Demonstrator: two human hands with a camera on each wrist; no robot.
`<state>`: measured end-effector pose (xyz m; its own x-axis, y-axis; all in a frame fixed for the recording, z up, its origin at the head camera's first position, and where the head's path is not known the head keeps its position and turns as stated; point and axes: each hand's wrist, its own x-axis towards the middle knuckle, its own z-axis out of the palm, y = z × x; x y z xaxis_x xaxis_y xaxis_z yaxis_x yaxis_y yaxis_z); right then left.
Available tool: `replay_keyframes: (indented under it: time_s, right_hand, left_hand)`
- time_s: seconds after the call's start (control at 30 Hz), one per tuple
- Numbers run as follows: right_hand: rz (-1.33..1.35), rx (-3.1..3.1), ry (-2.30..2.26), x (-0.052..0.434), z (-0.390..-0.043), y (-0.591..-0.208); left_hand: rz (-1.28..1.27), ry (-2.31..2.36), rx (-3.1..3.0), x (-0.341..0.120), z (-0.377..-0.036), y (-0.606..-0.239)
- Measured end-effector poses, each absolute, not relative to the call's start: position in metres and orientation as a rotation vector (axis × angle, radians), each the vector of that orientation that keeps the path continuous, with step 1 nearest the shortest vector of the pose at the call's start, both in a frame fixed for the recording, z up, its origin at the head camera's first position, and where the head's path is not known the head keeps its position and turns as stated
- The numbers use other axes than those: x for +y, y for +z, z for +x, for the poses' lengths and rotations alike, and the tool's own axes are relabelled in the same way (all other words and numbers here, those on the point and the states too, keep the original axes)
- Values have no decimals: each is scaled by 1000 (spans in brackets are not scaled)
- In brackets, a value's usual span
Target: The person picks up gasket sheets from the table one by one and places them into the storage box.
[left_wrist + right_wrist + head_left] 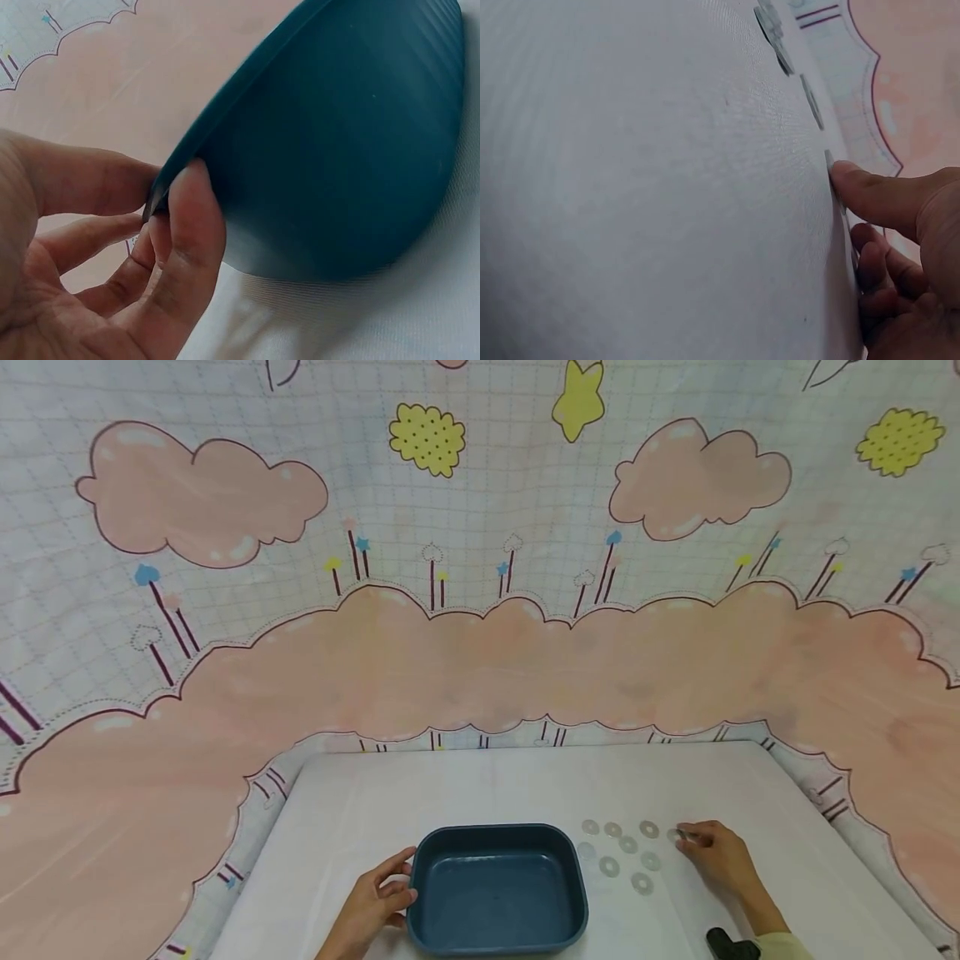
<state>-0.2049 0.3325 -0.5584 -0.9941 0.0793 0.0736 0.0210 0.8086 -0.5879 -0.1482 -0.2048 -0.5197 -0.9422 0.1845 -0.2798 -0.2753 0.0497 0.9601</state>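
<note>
A dark blue rectangular tub (495,950) stands on the white table, with nothing inside. My left hand (375,893) holds its left rim, thumb and fingers on either side of the edge; the left wrist view shows the tub's wall (337,150) close up beside the gripping hand (142,255). To the right of the tub, my right hand (716,856) is down at the table, fingertips on a flat grey washer (672,835). In the right wrist view the thumb of that hand (907,247) meets the washer's edge (829,159), the other fingers curled below.
Several more flat grey washers (642,883) lie spread between the tub and my right hand. A black object (731,945) sits at the right sleeve. The white table (480,785) ends against a printed cloth (465,668) with clouds and stars.
</note>
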Motion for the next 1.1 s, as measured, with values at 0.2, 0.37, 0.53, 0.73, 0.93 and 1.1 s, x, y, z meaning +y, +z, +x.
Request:
replay_keyframes:
  time_s: [0.2, 0.37, 0.53, 0.73, 0.93, 1.1]
  right_hand:
    - [-108, -2907, 937, 332, -207, -558]
    - [-141, -2903, 978, 331, -209, -558]
    - [-180, -2871, 1032, 329, -209, -560]
    - [-205, -2834, 1066, 327, -206, -560]
    - [-198, -2819, 1057, 326, -203, -560]
    - [-203, -2780, 1069, 322, -201, -558]
  left_hand:
    - [-132, 1954, 2027, -204, -149, -523]
    - [-145, 1952, 2039, -204, -149, -523]
    - [-136, 1957, 2034, -204, -148, -522]
    - [-148, 1972, 2026, -204, -148, -522]
    - [-176, 1990, 2021, -203, -148, -524]
    - [-146, 2038, 1996, -202, -147, -525]
